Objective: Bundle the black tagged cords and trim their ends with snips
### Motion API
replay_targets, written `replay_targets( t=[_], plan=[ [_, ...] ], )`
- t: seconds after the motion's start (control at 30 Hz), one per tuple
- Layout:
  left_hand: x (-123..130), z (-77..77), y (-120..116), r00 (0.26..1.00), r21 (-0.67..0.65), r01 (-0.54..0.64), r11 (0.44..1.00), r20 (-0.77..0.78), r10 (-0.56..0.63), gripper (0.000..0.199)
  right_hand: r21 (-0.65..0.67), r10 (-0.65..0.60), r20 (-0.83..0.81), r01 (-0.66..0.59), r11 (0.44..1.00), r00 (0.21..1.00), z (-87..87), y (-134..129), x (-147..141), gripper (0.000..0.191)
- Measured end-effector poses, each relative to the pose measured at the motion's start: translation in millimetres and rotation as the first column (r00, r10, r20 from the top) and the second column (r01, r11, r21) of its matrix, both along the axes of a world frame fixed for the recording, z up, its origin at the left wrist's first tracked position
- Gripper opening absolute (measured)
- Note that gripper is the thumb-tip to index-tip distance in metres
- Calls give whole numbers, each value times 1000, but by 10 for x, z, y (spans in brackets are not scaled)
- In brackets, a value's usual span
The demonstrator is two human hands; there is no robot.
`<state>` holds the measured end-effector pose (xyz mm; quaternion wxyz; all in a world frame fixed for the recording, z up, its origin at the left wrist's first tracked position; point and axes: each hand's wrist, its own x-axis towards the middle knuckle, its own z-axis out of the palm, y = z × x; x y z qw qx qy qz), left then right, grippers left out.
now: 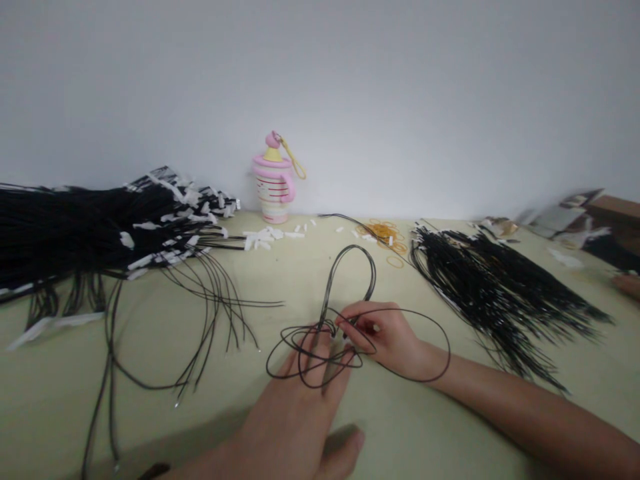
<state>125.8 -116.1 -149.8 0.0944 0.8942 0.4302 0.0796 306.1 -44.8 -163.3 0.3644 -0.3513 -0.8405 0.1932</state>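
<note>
A thin black cable stands up in a narrow loop in front of me, and more of its turns lie loosely over my fingers. My left hand, back upward, has its fingers stretched forward with the coil around and between them; its thumb is apart. Closed in a pinch, my right hand holds the cable close to the left fingertips. A wide single loop of cable hangs over the right wrist. Small pale ends show between the hands, too blurred to make out.
Black cables with white tags are heaped at left, some trailing forward. More black cables lie fanned out at right, near yellow rubber bands. A pink and white cup stands by the wall. Another person's hand shows at far right.
</note>
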Motion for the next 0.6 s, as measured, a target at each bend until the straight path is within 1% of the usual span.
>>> replay_targets(
  t=[0.07, 0.23, 0.37, 0.5, 0.6],
  plan=[
    [-5, 4, -7, 1000, -21, 1, 1000, -20, -1, 68, 3, 4, 2, -4, 1000, 1000, 6, -1, 0, 15],
    [-55, -60, -50, 997, 73, -1, 997, 78, -5, 68, 12, 12, -2, -12, 1000, 1000, 33, -12, -8, 16],
    [-85, -105, -49, 994, 96, 16, 995, 104, -26, 65, -7, 15, -15, -15, 1000, 1000, 31, -4, -12, 16],
    [-104, -115, -55, 992, 113, 40, 993, 117, -53, 61, -36, 12, -26, -13, 999, 1000, 18, 0, -11, 17],
    [-103, -136, -50, 989, 128, 48, 991, 130, -65, 53, -61, -1, -44, -2, 998, 999, 13, -11, -19, 16]
  ],
)
